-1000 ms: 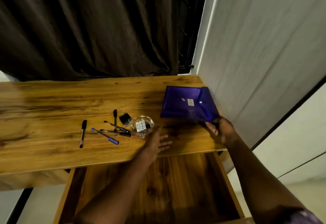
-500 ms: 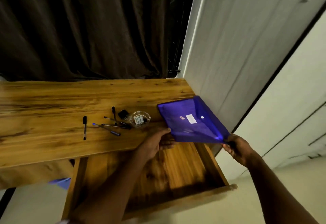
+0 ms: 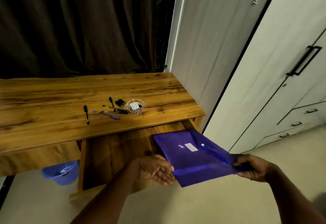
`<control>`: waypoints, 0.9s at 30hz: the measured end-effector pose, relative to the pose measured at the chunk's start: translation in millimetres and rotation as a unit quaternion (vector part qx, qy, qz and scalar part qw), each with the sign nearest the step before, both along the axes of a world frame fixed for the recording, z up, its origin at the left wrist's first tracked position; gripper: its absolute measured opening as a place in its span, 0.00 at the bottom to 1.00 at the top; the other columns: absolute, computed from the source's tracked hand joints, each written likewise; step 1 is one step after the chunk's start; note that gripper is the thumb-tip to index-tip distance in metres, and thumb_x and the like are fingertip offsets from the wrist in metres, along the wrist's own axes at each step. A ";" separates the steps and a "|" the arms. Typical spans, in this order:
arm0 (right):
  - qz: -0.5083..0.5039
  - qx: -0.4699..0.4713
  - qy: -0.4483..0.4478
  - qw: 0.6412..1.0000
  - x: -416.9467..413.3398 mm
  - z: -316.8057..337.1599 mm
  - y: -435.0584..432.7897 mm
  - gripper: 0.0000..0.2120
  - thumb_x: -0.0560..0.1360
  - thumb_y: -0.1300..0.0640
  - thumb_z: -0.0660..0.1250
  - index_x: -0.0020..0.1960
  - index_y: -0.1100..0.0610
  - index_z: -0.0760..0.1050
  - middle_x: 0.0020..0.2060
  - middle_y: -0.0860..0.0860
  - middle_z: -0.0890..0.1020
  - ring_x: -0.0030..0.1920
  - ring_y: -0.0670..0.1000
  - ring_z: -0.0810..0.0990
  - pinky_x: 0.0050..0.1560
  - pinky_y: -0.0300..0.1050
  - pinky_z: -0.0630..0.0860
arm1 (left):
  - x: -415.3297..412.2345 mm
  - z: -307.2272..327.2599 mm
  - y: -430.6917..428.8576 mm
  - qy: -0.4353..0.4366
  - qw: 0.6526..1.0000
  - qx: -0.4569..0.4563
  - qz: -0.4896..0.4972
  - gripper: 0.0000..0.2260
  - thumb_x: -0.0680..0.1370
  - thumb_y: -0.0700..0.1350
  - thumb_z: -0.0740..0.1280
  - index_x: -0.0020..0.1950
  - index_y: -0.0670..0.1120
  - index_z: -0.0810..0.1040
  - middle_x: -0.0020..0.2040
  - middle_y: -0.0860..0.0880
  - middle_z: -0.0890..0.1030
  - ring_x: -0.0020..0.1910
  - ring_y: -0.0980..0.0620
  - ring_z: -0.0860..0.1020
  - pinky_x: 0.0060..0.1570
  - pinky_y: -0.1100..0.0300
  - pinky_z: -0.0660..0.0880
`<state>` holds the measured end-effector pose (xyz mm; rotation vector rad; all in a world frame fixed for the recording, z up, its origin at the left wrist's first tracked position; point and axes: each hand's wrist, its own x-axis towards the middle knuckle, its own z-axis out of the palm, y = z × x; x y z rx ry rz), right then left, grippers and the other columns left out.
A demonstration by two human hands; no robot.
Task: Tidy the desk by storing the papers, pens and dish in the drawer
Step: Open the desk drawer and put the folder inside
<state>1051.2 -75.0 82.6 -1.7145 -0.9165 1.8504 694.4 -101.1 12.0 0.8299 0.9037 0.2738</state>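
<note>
Purple translucent plastic folder, likely holding the papers, hangs tilted over the right part of the open wooden drawer, not yet set down. The right hand pinches its near right corner. The left hand meets its left edge; pinching or only propping cannot be told. It looks light, thin, floppy and slick, best held at 2 opposite edges. On the table, well apart from it: scattered pens, a glass dish, a black clip. The drawer's right wall is close beside the folder. A blue bin sits below, left.
</note>
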 end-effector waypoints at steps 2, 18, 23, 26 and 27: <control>0.025 -0.029 -0.003 0.999 3.3 -2.8 -3.3 0.26 0.54 0.68 0.74 0.52 0.67 0.78 0.37 0.60 0.83 0.31 0.53 0.84 0.28 0.42 0.81 | -1.2 -2.1 -10.0 0.004 1.000 -0.013 -0.022 0.10 0.75 0.45 0.66 0.48 0.39 0.80 0.42 0.45 0.86 0.42 0.52 0.85 0.39 0.61 0.80; 0.166 0.161 -0.383 0.894 -91.6 -61.5 99.1 0.20 0.74 0.61 0.64 0.66 0.57 0.70 0.54 0.61 0.80 0.47 0.60 0.82 0.45 0.49 0.81 | -22.8 -38.3 47.4 0.204 0.946 0.035 0.251 0.05 0.80 0.38 0.63 0.45 0.39 0.75 0.27 0.45 0.80 0.25 0.53 0.80 0.26 0.62 0.77; 0.258 0.217 -0.501 0.797 -116.5 -74.7 131.0 0.22 0.76 0.51 0.63 0.69 0.53 0.66 0.59 0.56 0.79 0.58 0.57 0.80 0.57 0.51 0.77 | -11.7 -65.4 86.5 0.288 0.918 0.072 0.262 0.06 0.80 0.37 0.63 0.44 0.44 0.71 0.31 0.46 0.76 0.23 0.56 0.75 0.20 0.64 0.69; 0.300 0.224 -0.553 0.745 -125.6 -92.2 145.8 0.20 0.78 0.52 0.60 0.69 0.52 0.66 0.59 0.54 0.79 0.58 0.56 0.80 0.57 0.50 0.76 | -7.6 -91.1 102.0 0.315 0.905 0.093 0.270 0.07 0.79 0.34 0.63 0.43 0.44 0.70 0.30 0.46 0.75 0.19 0.56 0.74 0.22 0.63 0.71; 0.318 0.221 -0.565 0.728 -126.8 -100.2 150.1 0.19 0.79 0.52 0.59 0.69 0.52 0.67 0.60 0.53 0.79 0.59 0.55 0.79 0.58 0.50 0.76 | -5.9 -97.8 106.2 0.331 0.901 0.099 0.263 0.08 0.78 0.34 0.64 0.42 0.44 0.71 0.31 0.47 0.75 0.23 0.54 0.75 0.26 0.61 0.73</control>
